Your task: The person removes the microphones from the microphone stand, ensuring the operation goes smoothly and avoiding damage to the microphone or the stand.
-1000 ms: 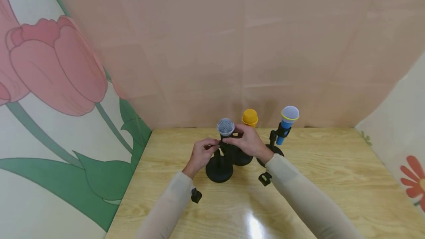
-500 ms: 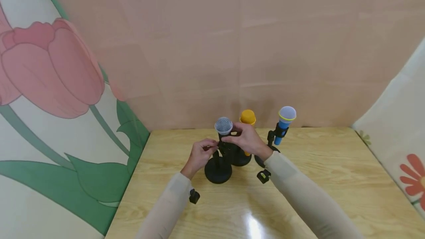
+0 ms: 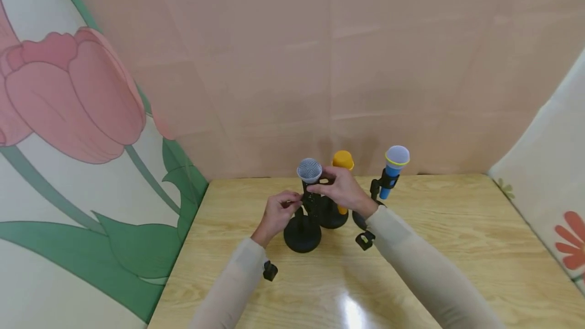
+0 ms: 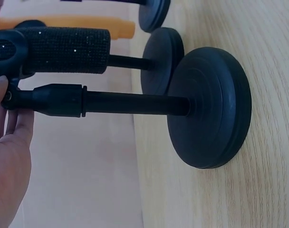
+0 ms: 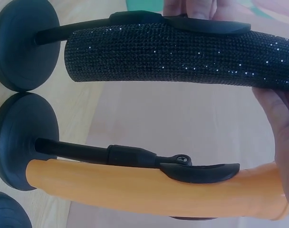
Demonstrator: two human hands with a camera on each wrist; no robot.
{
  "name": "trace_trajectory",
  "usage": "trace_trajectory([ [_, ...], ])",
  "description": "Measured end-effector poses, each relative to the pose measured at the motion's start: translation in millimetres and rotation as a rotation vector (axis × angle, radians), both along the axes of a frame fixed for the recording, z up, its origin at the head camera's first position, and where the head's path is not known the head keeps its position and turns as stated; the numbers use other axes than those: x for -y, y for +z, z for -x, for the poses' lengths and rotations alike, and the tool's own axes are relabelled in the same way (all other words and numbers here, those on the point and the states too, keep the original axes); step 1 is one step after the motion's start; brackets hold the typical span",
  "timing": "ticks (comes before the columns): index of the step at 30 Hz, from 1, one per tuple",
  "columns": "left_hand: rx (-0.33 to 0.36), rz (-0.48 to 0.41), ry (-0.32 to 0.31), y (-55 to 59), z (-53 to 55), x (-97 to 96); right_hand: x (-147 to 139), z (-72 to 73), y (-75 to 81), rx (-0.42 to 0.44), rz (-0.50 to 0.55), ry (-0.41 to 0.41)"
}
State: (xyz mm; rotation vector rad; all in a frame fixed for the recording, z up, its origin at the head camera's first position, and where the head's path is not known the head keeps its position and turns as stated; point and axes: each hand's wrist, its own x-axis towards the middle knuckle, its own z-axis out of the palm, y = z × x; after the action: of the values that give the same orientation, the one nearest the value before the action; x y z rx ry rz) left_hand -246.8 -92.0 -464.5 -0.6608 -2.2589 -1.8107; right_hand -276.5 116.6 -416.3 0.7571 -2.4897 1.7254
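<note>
A black, sparkly microphone with a silver mesh head [image 3: 309,170] sits in the clip of a black desk stand [image 3: 302,235]. My right hand [image 3: 345,191] grips this microphone just below its head. In the right wrist view the glittery handle [image 5: 173,52] runs alongside the stand's clip, with fingertips on the clip's far side. My left hand [image 3: 278,212] pinches the joint under the clip. The left wrist view shows thumb and fingers at that joint [image 4: 11,99], above the upright pole [image 4: 130,102]. The stand's round base rests on the table.
Right behind, an orange microphone [image 3: 343,160] is held in a second black stand, partly hidden by my right hand. Farther right, a blue and white microphone [image 3: 396,159] leans in a third stand. The wooden table [image 3: 439,248] meets a pink backdrop [image 3: 256,90].
The black microphone's head has risen slightly relative to its stand base, with my right hand moving along. More of the orange handle shows below that hand. My left hand keeps its place.
</note>
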Motion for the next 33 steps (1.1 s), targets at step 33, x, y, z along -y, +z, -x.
trace_trajectory([
  [33,-0.025,0.006,0.018,0.7,-3.3,1.9,-1,0.9,12.7,-0.011,0.012,0.044],
])
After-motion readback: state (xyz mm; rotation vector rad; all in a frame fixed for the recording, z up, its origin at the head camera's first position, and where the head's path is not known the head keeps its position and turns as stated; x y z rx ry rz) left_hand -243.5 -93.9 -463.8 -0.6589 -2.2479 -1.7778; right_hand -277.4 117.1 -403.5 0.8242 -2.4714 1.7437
